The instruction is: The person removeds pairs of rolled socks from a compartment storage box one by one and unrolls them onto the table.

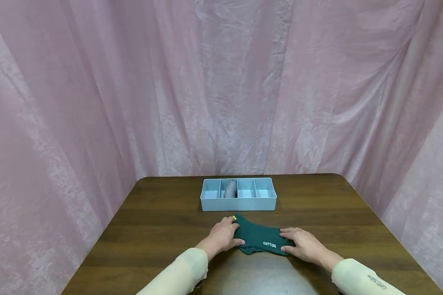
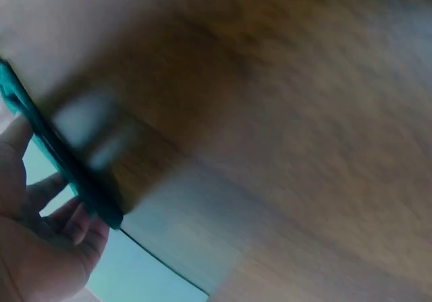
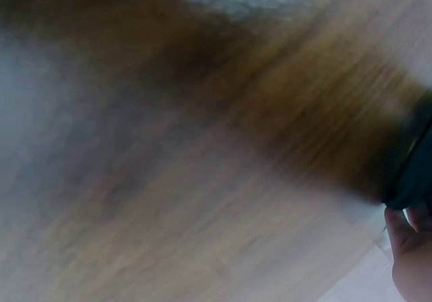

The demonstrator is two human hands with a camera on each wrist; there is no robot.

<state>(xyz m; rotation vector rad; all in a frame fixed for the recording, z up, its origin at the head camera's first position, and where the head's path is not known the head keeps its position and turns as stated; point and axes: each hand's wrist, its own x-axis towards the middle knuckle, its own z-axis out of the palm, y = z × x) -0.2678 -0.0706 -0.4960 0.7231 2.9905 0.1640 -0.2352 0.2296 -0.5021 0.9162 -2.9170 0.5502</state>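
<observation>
A dark green pair of socks lies flat on the table, with "COTTON" printed in white near its right end and a yellow tab at its upper left tip. The left hand touches the toe end, its fingers and thumb spread apart. On the cuff end rests the right hand, thumb and fingers apart on the fabric. In the left wrist view the fingers meet the edge of the socks. Only part of the right hand and a dark corner of the socks show in the right wrist view.
Behind the socks stands a light blue organizer box with several compartments. A grey rolled item sits in the second compartment from the left. The brown wooden table ends at pink curtains.
</observation>
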